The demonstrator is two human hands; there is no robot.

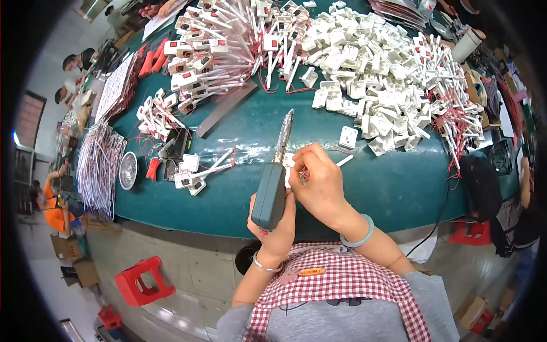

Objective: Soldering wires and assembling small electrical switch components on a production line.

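Observation:
My left hand [278, 228] is closed round a dark teal soldering gun [269, 196], whose long metal barrel and tip point away over the table. To its right, my right hand [317, 181] has its thumb and fingertips pinched together. A small piece shows in that pinch, too hidden to name. A white plastic part [289, 163] shows between the gun and my right fingers, mostly covered. Just beyond my right hand lies a short white stick [345, 160], and past it a white square housing [348, 137].
A big pile of white housings [364, 62] fills the back right. Bundles of white sticks with red switches [211, 57] and red wires stand at the back left. A metal bowl [129, 170], a grey bar [227, 108] and loose assemblies [192, 174] lie left. A red stool [144, 281] stands below.

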